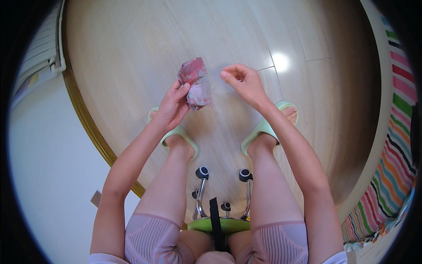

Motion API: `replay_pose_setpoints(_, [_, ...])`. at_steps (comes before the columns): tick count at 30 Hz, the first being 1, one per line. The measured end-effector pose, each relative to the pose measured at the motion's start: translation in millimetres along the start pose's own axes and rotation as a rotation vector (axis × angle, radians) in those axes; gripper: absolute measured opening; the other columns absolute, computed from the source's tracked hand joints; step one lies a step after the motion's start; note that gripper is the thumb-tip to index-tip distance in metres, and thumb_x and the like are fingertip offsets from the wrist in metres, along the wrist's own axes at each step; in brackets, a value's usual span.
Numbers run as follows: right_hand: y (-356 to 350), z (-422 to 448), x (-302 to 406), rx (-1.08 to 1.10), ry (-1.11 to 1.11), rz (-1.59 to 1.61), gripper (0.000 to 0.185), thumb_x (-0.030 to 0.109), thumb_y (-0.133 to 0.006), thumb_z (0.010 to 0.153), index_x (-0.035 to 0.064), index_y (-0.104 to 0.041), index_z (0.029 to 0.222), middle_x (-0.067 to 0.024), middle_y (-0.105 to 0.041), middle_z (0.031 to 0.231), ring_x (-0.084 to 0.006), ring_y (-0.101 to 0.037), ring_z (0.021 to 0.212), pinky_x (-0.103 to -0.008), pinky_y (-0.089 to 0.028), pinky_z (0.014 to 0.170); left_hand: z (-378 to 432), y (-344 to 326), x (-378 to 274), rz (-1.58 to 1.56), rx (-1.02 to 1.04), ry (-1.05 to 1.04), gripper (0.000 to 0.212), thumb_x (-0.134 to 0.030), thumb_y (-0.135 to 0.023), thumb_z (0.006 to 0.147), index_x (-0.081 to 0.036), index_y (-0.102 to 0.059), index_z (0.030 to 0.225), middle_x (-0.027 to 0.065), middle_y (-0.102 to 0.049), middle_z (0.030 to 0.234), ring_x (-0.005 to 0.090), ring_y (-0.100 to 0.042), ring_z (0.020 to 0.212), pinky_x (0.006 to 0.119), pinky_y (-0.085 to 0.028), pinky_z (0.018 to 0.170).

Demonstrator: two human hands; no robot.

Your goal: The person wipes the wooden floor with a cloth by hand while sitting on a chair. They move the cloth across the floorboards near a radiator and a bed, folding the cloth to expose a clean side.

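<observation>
My left hand grips a small pink and grey bundle, thumb on its near face and fingers behind. The bundle's surface looks flaky and worn, with darker red patches at its upper end; its material is hard to make out. It is held in the air above the floor, between my feet. To its right, apart from it, my right hand is raised with curled fingers, the thumb tip close to the forefinger. Whether something small is pinched there cannot be seen.
Pale wood-look flooring lies below. My feet wear light green slippers. Under me is a green seat on chrome legs with casters. A white wall and radiator stand left; striped fabric hangs right.
</observation>
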State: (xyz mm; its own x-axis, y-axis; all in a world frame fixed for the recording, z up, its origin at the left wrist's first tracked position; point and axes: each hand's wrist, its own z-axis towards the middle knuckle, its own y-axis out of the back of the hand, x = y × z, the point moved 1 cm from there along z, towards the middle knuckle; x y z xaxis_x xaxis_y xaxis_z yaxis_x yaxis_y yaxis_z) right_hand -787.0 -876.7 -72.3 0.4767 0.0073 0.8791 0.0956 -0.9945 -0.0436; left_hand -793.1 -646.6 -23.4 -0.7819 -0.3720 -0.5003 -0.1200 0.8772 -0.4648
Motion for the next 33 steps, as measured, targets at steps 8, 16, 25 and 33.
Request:
replay_pose_setpoints(8, [-74.4,-7.3,26.3,0.01,0.114,-0.166,0.041,0.033,-0.086,0.078,-0.0001,-0.068,0.096,-0.0059,-0.069,0.081,-0.0134,-0.063,0.072,-0.0284,-0.054,0.074,-12.9,38.0,-5.6,-0.034,-0.01,-0.179,0.043,-0.023,-0.051,0.106,-0.007,-0.039,0.144,0.0085,-0.053,0.139,0.023,-0.055,0.127,0.042,-0.049,0.104])
replay_pose_setpoints(16, [-69.4,-9.0,27.8,0.006,0.047,-0.104,0.03,0.021,-0.077,0.087,-0.0025,-0.067,0.103,-0.0089,-0.072,0.09,-0.0122,-0.064,0.075,-0.0292,-0.054,0.073,-14.0,47.2,-2.1,0.129,-0.182,-0.369,0.036,-0.016,-0.062,0.101,-0.002,-0.054,0.133,0.007,-0.065,0.12,0.0155,-0.063,0.111,0.032,-0.053,0.095])
replay_pose_setpoints(25, [-86.2,-39.1,57.9,0.147,-0.307,0.489,0.035,0.034,-0.069,0.096,0.009,-0.06,0.118,-0.0063,-0.065,0.118,-0.0169,-0.063,0.105,-0.0363,-0.053,0.092,-43.8,7.8,11.8,1.407,-0.136,-1.23,0.05,0.001,-0.072,0.082,0.003,-0.058,0.13,0.0221,-0.059,0.133,0.0345,-0.062,0.108,0.039,-0.052,0.089])
replay_pose_setpoints(33, [-61.2,-43.5,43.5,0.253,-0.408,0.662,0.032,0.039,-0.054,0.103,0.0114,-0.061,0.117,-0.0055,-0.066,0.113,-0.0183,-0.065,0.102,-0.0392,-0.052,0.093,-61.8,5.4,20.6,1.488,0.08,-1.356,0.041,0.003,-0.071,0.08,0.007,-0.062,0.12,0.0233,-0.058,0.135,0.0374,-0.063,0.109,0.042,-0.054,0.092])
